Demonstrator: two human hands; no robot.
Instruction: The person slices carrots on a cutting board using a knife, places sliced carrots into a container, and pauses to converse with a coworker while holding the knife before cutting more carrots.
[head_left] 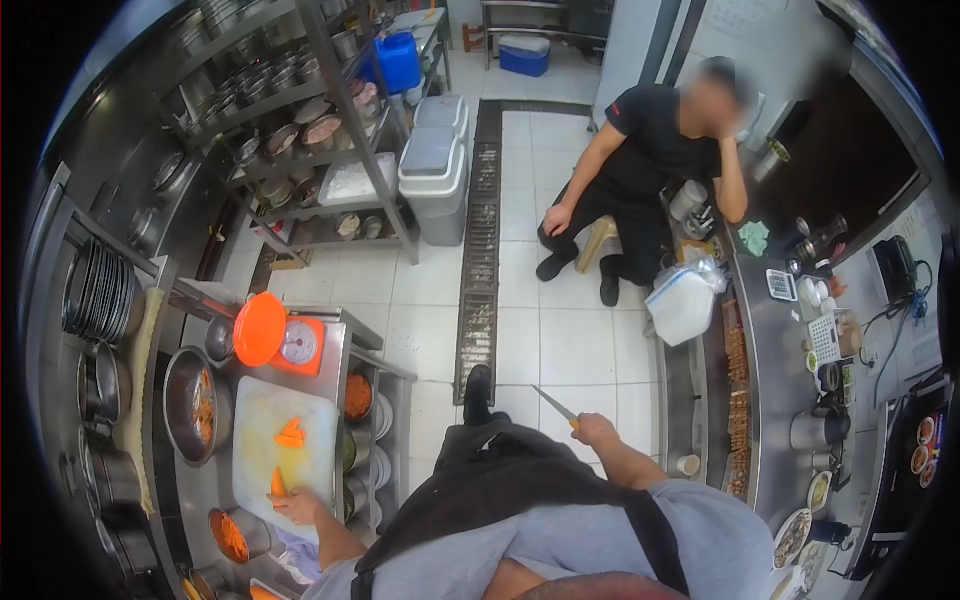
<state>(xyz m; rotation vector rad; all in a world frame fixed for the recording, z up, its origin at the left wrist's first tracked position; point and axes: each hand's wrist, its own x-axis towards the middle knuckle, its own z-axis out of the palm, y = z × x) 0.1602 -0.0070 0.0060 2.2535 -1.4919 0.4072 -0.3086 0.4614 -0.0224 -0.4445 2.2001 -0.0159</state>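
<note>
My left hand (pixel 298 508) is over the near end of a white cutting board (pixel 257 400), its fingers closed on an orange carrot piece (pixel 279 482). More cut carrot pieces (pixel 290 433) lie farther up the board. Out to the right, above the tiled floor, my right hand (pixel 598 431) grips a knife (pixel 556 405) by its yellowish handle, the blade pointing up and to the left. A metal pot of shredded carrot (pixel 233 538) stands close to my left hand. Beyond the board's left edge is a large steel bowl (pixel 183 425) with some shredded orange food inside.
An orange kitchen scale (pixel 300 346) with an orange plate (pixel 260 330) is behind the board. Ahead, a person in black (pixel 650 150) sits on a stool (pixel 598 243). A grey-lidded bin (pixel 436 170) stands by the shelves (pixel 330 100). A steel counter (pixel 775 380) runs along the right.
</note>
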